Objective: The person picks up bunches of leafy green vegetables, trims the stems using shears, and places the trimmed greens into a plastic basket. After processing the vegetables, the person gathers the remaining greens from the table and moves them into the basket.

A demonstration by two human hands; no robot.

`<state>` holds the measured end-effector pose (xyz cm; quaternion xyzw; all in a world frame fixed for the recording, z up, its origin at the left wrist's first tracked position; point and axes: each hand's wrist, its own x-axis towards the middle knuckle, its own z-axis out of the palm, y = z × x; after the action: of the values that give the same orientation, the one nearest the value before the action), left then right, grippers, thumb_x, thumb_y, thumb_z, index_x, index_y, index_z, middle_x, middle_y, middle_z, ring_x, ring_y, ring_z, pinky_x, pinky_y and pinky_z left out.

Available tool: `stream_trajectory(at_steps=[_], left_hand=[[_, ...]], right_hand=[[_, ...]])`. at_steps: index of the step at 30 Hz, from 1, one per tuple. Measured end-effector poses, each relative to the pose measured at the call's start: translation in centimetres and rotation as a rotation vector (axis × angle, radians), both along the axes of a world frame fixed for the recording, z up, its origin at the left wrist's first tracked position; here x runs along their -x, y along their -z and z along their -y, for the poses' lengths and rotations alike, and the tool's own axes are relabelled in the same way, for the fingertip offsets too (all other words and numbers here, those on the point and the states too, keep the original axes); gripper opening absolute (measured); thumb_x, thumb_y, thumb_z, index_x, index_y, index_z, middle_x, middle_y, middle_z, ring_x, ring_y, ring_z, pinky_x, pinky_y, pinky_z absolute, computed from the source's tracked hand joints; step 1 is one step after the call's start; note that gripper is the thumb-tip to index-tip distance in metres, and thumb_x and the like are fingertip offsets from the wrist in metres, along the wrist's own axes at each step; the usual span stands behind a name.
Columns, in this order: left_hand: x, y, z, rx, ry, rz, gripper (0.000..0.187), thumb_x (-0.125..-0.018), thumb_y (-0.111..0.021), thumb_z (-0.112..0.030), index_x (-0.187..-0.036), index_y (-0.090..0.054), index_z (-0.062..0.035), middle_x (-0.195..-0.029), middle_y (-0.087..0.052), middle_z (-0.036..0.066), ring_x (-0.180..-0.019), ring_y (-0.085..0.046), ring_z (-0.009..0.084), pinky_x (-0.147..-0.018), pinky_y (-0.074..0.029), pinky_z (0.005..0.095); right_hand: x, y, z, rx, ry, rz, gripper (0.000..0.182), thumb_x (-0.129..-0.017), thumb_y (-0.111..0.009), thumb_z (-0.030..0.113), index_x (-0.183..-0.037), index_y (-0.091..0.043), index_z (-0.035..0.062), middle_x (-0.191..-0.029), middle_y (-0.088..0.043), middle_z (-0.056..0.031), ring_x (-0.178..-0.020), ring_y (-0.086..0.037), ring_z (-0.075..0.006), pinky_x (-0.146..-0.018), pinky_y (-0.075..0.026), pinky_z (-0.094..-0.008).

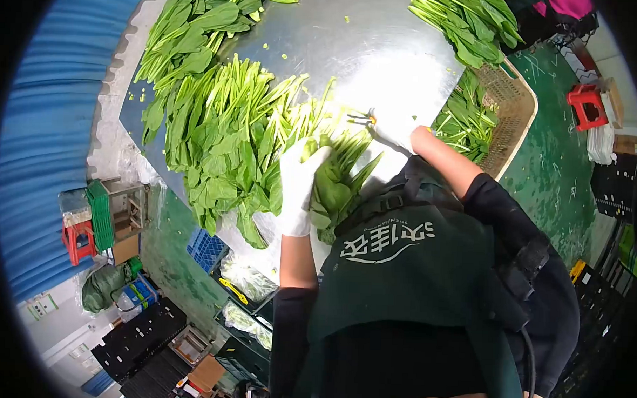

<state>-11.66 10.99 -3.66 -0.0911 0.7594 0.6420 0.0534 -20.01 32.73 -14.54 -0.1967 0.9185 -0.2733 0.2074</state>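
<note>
White gloves cover both hands at the metal table (324, 38). My left hand (300, 181) is closed round some leafy greens (335, 189), their stems pointing up and right. To its right, my right hand (391, 126) is closed on a small cutting tool (363, 119), whose dark tip points left toward the stems; glare blurs its shape. A large pile of greens (222, 139) lies just left of my left hand, with leaves hanging over the table's near edge.
More greens (191, 33) lie at the far left and another bunch (472, 22) at the far right. A beige plastic crate (521, 111) with greens stands right of the table. Crates with bagged produce (245, 277) are below the near edge.
</note>
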Motion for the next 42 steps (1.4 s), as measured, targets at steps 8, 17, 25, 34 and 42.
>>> stream_trajectory(at_steps=[8, 17, 25, 34, 42], left_hand=[[-1.1, -0.2, 8.0, -0.511, -0.329, 0.100, 0.035, -0.087, -0.059, -0.022, -0.110, -0.052, 0.0040, -0.094, -0.063, 0.014, -0.083, -0.062, 0.0211, -0.074, -0.048, 0.0286], [-0.8, 5.5, 7.7, -0.470, -0.548, -0.015, 0.023, -0.076, -0.069, -0.001, -0.096, -0.058, 0.0001, -0.089, -0.060, 0.005, -0.075, -0.056, 0.0125, -0.068, -0.044, 0.0226], [-0.6, 2.2, 7.1, 0.298, -0.407, -0.034, 0.012, -0.075, -0.070, -0.006, -0.083, -0.060, -0.0041, -0.070, -0.055, 0.005, -0.061, -0.051, 0.0153, -0.062, -0.043, 0.0265], [0.8, 3.1, -0.7, 1.162, -0.112, -0.146, 0.017, -0.069, -0.066, -0.022, -0.083, -0.066, -0.0124, -0.079, -0.064, 0.011, -0.072, -0.061, 0.0308, -0.066, -0.048, 0.0393], [1.0, 7.1, -4.6, 0.680, 0.159, -0.093, 0.025, -0.068, -0.074, -0.025, -0.087, -0.070, -0.0089, -0.072, -0.065, 0.014, -0.065, -0.062, 0.0303, -0.061, -0.048, 0.0353]], right_hand=[[-0.9, 0.1, -0.5, 0.163, 0.057, -0.219, 0.010, -0.076, -0.061, 0.009, -0.082, -0.060, 0.0021, -0.067, -0.057, -0.0113, -0.062, -0.054, -0.0229, -0.060, -0.046, -0.0359], [-1.5, 0.8, -0.6, 0.549, 0.179, 0.157, 0.022, -0.086, -0.058, 0.018, -0.100, -0.063, 0.0023, -0.083, -0.063, -0.0067, -0.073, -0.057, -0.0146, -0.065, -0.048, -0.0327], [0.6, -2.4, -1.4, 0.479, 0.222, 0.370, 0.027, -0.083, -0.060, 0.022, -0.105, -0.061, 0.0056, -0.084, -0.061, -0.0049, -0.074, -0.053, -0.0148, -0.069, -0.046, -0.0306], [-3.4, 3.0, -1.6, 0.526, 0.498, 0.590, 0.017, -0.083, -0.057, 0.017, -0.094, -0.062, 0.0061, -0.072, -0.059, -0.0080, -0.065, -0.054, -0.0204, -0.062, -0.047, -0.0340], [-2.8, -2.4, -0.6, 0.549, 0.272, 0.369, 0.029, -0.078, -0.061, 0.021, -0.098, -0.064, 0.0015, -0.079, -0.063, -0.0090, -0.071, -0.056, -0.0158, -0.066, -0.047, -0.0300]])
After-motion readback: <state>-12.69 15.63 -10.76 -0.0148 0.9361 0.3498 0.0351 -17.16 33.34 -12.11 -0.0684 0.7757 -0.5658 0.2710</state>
